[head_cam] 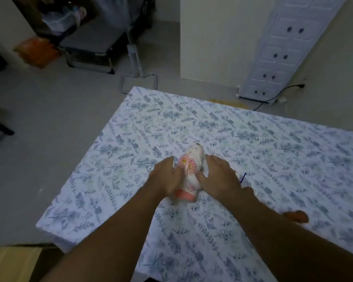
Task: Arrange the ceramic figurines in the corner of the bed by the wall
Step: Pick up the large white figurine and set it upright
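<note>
A white ceramic figurine (191, 167) with pink flowers and a pink base lies tilted on the floral bed sheet (273, 149), near the middle of the bed. My left hand (167, 176) presses against its left side and my right hand (219, 176) against its right side, so both hands hold it between them. The figurine's head end points away from me; its base points toward me. Part of its body is hidden by my fingers.
The bed's far edge meets a cream wall (212, 37) and a white panel (283, 47) with a black cable. A folding cot (90, 45) and a white stand (137, 74) sit on the grey floor to the left. A toe (297, 215) rests on the sheet.
</note>
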### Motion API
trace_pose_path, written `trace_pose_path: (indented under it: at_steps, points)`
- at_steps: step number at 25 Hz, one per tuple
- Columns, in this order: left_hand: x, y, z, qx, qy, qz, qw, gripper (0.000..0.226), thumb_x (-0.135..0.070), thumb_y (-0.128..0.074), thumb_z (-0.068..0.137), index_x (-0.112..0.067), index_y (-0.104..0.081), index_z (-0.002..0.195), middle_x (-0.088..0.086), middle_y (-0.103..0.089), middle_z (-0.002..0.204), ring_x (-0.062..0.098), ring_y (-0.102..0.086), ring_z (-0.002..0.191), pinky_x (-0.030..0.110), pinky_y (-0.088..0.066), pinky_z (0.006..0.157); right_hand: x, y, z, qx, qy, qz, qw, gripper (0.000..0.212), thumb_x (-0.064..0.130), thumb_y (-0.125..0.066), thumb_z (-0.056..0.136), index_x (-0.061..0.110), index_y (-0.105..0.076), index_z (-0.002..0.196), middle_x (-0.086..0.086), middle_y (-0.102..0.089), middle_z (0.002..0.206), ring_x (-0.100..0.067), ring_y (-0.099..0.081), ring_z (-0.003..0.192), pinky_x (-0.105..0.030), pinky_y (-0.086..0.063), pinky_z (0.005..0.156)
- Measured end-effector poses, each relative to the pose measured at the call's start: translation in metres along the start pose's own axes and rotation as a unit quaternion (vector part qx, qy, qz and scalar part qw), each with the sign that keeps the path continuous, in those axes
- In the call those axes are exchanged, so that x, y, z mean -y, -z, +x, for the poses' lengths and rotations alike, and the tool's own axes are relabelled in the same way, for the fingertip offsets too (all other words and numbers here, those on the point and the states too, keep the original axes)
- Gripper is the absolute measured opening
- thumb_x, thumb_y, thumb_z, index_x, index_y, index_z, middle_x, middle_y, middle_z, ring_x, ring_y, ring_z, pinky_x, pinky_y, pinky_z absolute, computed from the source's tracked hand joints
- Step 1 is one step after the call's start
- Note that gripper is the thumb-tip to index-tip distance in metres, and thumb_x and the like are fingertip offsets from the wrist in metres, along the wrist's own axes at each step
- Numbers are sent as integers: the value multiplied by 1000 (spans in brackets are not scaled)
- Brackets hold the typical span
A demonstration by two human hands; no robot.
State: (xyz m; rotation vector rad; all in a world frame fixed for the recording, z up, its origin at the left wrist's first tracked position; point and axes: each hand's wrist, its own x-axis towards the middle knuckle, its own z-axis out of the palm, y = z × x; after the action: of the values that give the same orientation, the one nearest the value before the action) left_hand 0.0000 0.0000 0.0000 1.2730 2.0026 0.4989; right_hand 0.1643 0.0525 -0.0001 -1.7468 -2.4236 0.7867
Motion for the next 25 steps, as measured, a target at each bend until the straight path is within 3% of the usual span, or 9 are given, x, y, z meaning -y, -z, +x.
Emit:
trace_pose_path:
  at_steps: [2,5,7,9,11,14,17,20,25]
  points:
    - [7,-3,21,31,10,-89,996,39,-43,-43,105,-16,-57,129,-6,-52,114,15,-50,110,29,-39,91,6,-19,21,5,-42,80,996,52,47,-55,89,13,-49,129,-6,-58,119,-28,-53,115,-46,-50,93]
    - [13,-12,42,78,27,-180,980,24,-34,-42,107,-26,-62,116,-14,-63,111,13,-59,106,18,-42,88,19,-35,39,39,-105,148,983,64,51,-47,89,14,-40,141,-8,-57,126,-29,-56,117,-50,-51,96]
    - [16,-16,52,84,24,-218,972,23,-28,-43,108,-21,-65,108,-5,-71,102,13,-67,95,21,-49,78,19,-47,48,49,-126,183,974,70,57,-45,85,16,-38,142,-12,-56,130,-30,-57,118,-52,-52,96]
    - [19,-13,57,82,35,-225,970,22,-29,-46,107,-19,-64,115,-6,-71,104,10,-68,92,15,-50,75,18,-50,50,49,-138,220,964,76,64,-48,80,23,-38,143,-7,-56,132,-27,-58,119,-52,-52,97]
    - [23,-10,61,111,49,-212,970,32,-37,-49,105,-19,-59,130,-7,-69,117,5,-66,98,13,-50,81,21,-45,45,44,-153,265,951,69,57,-55,85,27,-38,145,-2,-59,132,-23,-60,117,-47,-53,97]
    - [24,-4,63,128,64,-206,968,50,-38,-53,103,-18,-48,148,4,-62,139,16,-62,118,29,-48,100,22,-39,37,48,-154,311,936,63,34,-61,96,25,-32,152,5,-56,120,-15,-60,107,-31,-51,86]
    - [23,4,51,118,65,-241,961,55,-32,-58,102,-20,-41,153,6,-58,141,15,-59,114,26,-47,92,21,-36,33,37,-125,341,931,64,25,-69,91,30,-39,147,8,-65,118,-11,-66,98,-29,-55,77]
    - [33,12,35,76,58,-287,953,65,-32,-69,95,-29,-40,153,3,-56,142,18,-63,118,29,-55,90,21,-37,28,44,-102,384,917,65,20,-79,82,36,-47,137,5,-73,110,-11,-74,93,-42,-63,77]
    - [41,26,8,10,1,-314,949,74,-17,-78,89,-31,-42,151,-9,-56,129,5,-67,105,16,-59,70,33,-34,20,32,-39,377,925,98,17,-87,71,38,-32,149,0,-59,128,-16,-68,106,-42,-64,75]
